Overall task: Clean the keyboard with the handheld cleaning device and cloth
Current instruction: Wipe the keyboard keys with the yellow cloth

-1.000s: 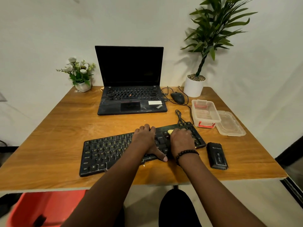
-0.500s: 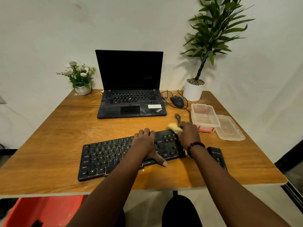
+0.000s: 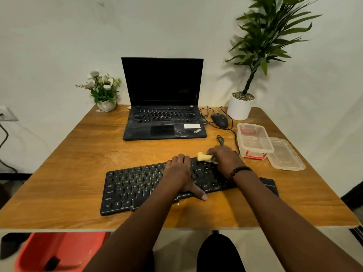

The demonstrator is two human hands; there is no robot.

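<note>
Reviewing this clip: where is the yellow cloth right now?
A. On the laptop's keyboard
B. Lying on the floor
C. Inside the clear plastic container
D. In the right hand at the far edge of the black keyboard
D: the right hand pinches the yellow cloth at the far edge of the black keyboard.

Under both hands, the keyboard (image 3: 137, 187) is matt black plastic on a smooth, grained wooden table (image 3: 78, 163). The right hand (image 3: 224, 157) pinches a soft yellow cloth (image 3: 203, 157). Beyond it, the container (image 3: 253, 141) is clear, glossy plastic.
</note>
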